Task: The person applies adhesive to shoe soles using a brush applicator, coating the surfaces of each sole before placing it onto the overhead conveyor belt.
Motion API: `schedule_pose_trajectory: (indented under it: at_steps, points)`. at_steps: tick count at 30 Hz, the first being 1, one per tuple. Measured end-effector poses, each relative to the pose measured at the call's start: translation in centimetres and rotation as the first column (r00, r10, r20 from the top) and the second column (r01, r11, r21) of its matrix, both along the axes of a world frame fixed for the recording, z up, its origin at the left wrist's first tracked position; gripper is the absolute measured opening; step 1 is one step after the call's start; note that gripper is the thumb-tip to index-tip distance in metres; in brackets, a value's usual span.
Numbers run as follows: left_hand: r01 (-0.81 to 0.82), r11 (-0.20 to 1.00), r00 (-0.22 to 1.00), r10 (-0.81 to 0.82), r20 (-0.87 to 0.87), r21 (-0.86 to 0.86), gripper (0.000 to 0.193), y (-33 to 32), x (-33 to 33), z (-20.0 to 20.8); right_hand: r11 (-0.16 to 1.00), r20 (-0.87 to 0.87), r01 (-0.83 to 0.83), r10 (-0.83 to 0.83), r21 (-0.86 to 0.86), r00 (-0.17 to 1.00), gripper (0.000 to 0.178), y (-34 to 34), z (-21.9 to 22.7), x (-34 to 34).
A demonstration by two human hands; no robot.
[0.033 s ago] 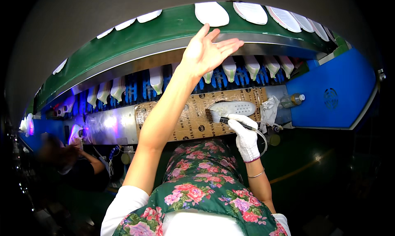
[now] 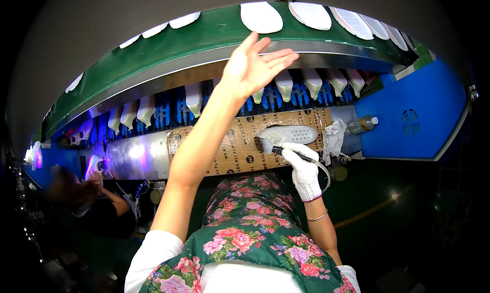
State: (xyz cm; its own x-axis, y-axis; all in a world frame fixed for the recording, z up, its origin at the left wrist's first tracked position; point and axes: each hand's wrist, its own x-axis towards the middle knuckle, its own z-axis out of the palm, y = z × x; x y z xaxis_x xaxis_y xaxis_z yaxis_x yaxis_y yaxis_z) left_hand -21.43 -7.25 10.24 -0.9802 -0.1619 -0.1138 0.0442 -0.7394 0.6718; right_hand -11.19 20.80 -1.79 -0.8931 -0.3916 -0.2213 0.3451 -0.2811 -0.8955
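Note:
My left hand (image 2: pixel 252 66) is bare, raised high with fingers spread, and holds nothing. It is just below a white insole (image 2: pixel 261 17) lying on the upper green conveyor belt (image 2: pixel 204 35). My right hand (image 2: pixel 302 170) wears a white glove and grips a dark-handled brush (image 2: pixel 267 146). The bristles rest at the left end of a white shoe sole (image 2: pixel 291 135). The sole lies flat on a brown cardboard sheet (image 2: pixel 237 150) on the bench.
Several more white insoles ride the green belt. Below it, a row of blue holders (image 2: pixel 171 109) carries white shoe parts. A white rag (image 2: pixel 333 135) and a small bottle (image 2: pixel 363 123) lie right of the cardboard, beside a blue housing (image 2: pixel 411 119). Another person (image 2: pixel 87 198) works at the left.

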Motion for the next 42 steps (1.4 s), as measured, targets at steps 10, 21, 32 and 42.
schedule_pose_trajectory:
  at_steps: [10,21,32,42]
  points:
    - [-0.145,0.042,0.901,0.419,-0.114,-0.989,0.025,-21.0,3.1,-0.2,0.997,0.102,-0.082,0.081,0.001,0.991,0.021,-3.3,-0.4,1.0]
    - [-0.838,0.151,0.416,0.799,-0.434,-0.525,0.045,-15.8,26.5,1.3,0.884,0.125,-0.16,0.237,-0.44,0.963,0.02,-4.9,5.2,-1.5]
    - [-0.243,0.969,0.89,0.209,0.405,0.035,0.049,0.4,26.8,-13.2,0.846,-0.38,-0.524,0.519,0.1,0.766,0.023,-10.0,11.7,0.6]
    - [0.078,0.859,0.996,-0.091,0.002,0.505,0.111,5.1,27.4,-10.1,0.912,-0.609,-0.347,0.406,0.219,0.682,0.02,-10.9,11.5,0.4]
